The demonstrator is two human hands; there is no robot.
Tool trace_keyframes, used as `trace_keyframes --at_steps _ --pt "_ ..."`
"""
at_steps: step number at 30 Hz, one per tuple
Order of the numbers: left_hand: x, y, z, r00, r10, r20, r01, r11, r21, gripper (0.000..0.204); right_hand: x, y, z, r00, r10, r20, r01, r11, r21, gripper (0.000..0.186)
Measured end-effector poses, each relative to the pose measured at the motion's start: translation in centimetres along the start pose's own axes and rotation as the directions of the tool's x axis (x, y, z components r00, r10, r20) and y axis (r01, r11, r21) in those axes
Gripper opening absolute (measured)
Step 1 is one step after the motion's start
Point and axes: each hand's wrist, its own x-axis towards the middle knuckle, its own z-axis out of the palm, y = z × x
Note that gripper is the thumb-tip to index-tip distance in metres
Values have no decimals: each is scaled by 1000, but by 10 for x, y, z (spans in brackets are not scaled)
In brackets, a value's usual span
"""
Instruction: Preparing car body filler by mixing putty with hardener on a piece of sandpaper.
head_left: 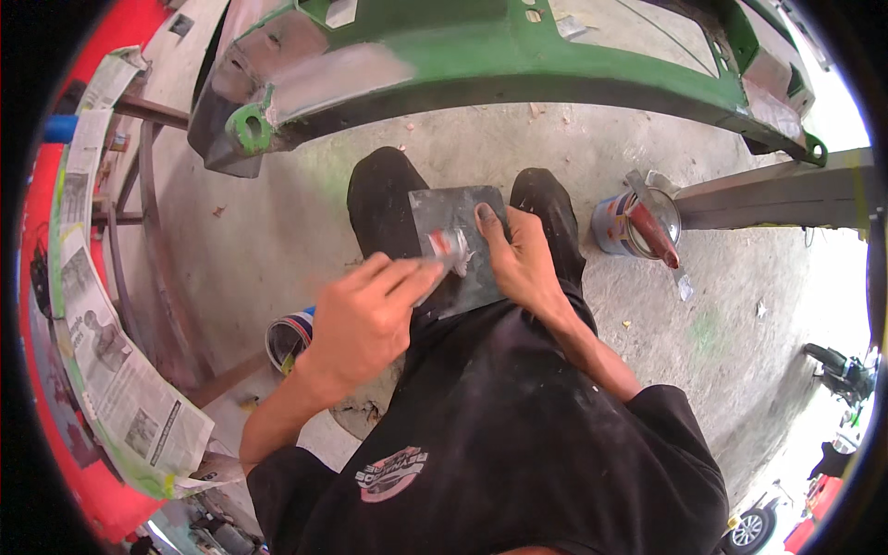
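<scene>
My right hand [523, 259] grips a dark grey rectangular board [444, 208] over my lap, thumb on its face. My left hand [361, 319] is closed on a thin flat spreader [430, 276], slightly blurred, held against the board at a blob of white and red paste [449, 245]. Right of my knees stands a lidded metal can [610, 227] with a red tube [652, 231] and a metal scraper [683, 285] lying across its top. Left of my legs sits an open can [287, 340], partly hidden by my left arm.
A green-painted metal frame [490, 79] spans the space ahead. At left is a red panel masked with newspaper [129, 388] on a rusty stand [157, 231]. A grey beam [777, 194] runs to the right over the concrete floor [666, 342]; vehicle wheels [747, 529] show lower right.
</scene>
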Motion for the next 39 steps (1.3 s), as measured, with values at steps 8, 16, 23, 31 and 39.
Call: trace_keyframes --at_steps 8,16,23,31,39 --pt "4 -1 -1 998 -69 16 70 996 -63 36 5 -1 -4 999 36 5 -36 997 -68 40" --pt "6 -11 9 998 -51 -20 50 996 -67 38 9 8 1 999 -16 -33 14 998 -55 41" --pt "-7 -16 17 976 -77 202 150 913 -380 22 14 30 3 998 -33 -57 31 998 -48 42" --pt "-7 -17 23 913 -332 -236 185 854 -486 23 21 11 -4 989 108 -101 -90 982 166 42" --pt "-18 -20 44 961 189 -201 -172 980 101 57 17 -5 -7 975 205 -88 -142 873 466 38"
